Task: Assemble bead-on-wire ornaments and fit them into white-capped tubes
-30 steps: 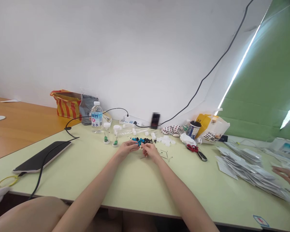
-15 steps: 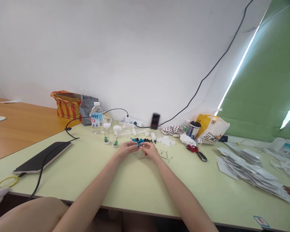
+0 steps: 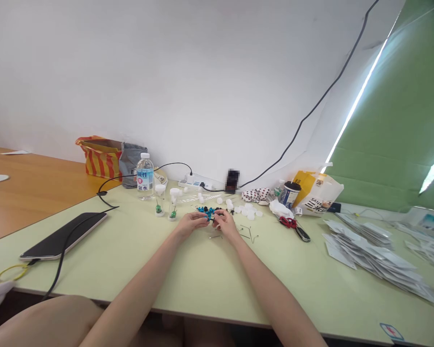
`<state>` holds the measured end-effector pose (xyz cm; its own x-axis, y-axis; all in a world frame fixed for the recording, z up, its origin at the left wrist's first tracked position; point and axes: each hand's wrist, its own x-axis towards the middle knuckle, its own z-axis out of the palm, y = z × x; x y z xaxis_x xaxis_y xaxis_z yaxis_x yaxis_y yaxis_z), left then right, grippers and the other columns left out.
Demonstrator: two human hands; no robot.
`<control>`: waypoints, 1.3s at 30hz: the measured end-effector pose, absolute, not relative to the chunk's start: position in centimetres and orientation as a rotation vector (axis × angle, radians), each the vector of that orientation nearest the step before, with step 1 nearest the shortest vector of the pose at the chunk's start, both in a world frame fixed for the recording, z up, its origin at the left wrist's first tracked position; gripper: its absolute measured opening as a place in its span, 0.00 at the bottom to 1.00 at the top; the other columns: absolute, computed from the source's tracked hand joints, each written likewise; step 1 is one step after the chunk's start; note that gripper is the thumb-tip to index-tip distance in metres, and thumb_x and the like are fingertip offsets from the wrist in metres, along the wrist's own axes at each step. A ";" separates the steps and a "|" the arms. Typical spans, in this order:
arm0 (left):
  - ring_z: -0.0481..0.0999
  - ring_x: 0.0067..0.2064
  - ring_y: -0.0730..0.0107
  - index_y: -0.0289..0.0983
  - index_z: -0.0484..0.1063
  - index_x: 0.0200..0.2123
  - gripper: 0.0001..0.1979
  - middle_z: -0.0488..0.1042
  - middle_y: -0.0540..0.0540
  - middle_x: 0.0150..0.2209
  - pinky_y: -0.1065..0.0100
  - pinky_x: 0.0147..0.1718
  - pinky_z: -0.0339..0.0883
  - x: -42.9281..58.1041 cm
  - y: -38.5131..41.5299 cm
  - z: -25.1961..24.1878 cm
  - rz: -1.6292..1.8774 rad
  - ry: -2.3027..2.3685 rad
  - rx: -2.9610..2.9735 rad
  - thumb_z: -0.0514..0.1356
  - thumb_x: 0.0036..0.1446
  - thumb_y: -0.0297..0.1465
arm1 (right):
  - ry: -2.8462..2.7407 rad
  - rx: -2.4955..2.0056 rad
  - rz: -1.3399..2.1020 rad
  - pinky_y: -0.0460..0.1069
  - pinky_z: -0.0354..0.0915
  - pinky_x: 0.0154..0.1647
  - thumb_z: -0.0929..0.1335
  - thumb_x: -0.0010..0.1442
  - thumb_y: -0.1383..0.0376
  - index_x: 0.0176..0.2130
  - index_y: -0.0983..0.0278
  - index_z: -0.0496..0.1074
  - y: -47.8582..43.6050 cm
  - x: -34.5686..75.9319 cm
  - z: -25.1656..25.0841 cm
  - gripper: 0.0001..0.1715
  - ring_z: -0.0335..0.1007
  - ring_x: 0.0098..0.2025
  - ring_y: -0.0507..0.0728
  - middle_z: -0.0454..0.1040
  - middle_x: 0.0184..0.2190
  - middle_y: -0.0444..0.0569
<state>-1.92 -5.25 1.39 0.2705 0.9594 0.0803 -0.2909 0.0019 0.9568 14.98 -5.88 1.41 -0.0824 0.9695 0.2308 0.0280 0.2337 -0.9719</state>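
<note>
Both hands meet above the middle of the table. My left hand [image 3: 191,224] is closed, thumb and fingers pinching a small blue part [image 3: 208,217]. Close beside it, my right hand [image 3: 224,224] pinches a small black part [image 3: 213,220] against or near the blue one; whether they touch is too small to tell. Just behind the fingers lies a pile of blue pieces [image 3: 201,209] with black ones among them. Thin bent metal rods [image 3: 249,233] lie right of my right hand, and another metal rod [image 3: 215,236] is below the fingertips.
Two clear tubes [image 3: 159,202] with green pieces inside stand left of the pile. White caps [image 3: 249,211] are scattered behind right. A water bottle [image 3: 145,178], a phone [image 3: 65,235] with cable, red-handled scissors [image 3: 288,222] and stacked white packets [image 3: 376,260] surround the work area.
My right hand has shifted slightly, and a black part now shows at its fingertips beside the blue one. Another person's hand at the far right edge has left view.
</note>
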 end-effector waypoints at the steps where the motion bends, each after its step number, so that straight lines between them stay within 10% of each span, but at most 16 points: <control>1: 0.77 0.33 0.67 0.31 0.74 0.31 0.16 0.78 0.44 0.28 0.62 0.44 0.69 -1.9 -5.2 1.3 1.149 0.769 1.148 0.70 0.36 0.30 | -1.382 -1.062 1.081 0.43 0.58 0.17 0.64 0.51 0.49 0.38 0.64 0.66 -5.9 15.0 1.4 0.23 0.65 0.20 0.50 0.67 0.17 0.42; 39: 0.77 0.33 0.67 0.31 0.74 0.31 0.17 0.78 0.44 0.29 0.61 0.44 0.69 -1.9 -5.3 1.4 1.139 0.759 1.164 0.70 0.35 0.31 | -1.405 -0.976 1.121 0.42 0.59 0.18 0.69 0.46 0.54 0.42 0.62 0.63 -5.9 14.8 1.3 0.25 0.65 0.23 0.50 0.68 0.23 0.41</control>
<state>-1.86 -5.32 1.41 0.2896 0.9528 0.0910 -0.2824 -0.0058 0.9593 14.81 -5.93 1.27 -0.1253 0.9651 0.2299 -0.0095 0.2306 -0.9730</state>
